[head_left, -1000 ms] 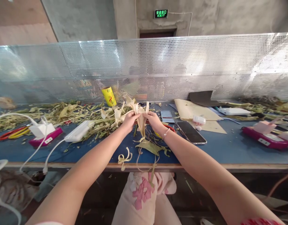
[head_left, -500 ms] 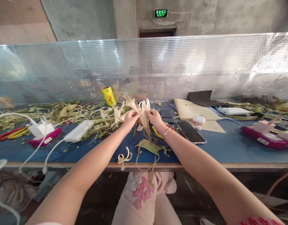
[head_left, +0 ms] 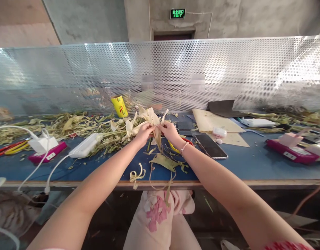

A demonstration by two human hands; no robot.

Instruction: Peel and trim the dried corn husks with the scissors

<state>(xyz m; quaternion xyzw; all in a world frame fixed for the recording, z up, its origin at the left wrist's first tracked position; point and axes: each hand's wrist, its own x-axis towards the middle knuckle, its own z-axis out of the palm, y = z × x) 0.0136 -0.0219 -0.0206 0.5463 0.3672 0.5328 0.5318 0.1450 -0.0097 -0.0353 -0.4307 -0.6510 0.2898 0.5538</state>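
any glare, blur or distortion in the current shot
Head view: glare blots the perforated panel, brightest toward its right end; patches near its middle are pixelated; the arms look stretched toward the lower corners; the pale husk between left hand and right hand lacks fine detail.

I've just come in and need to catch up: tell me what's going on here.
The person's left hand and right hand, close together, pinch pale, dry-looking leaves over a blue table. Greenish plant stalks lie heaped by the left hand, with a yellow tube behind them. A phone lies to the right of the right hand.
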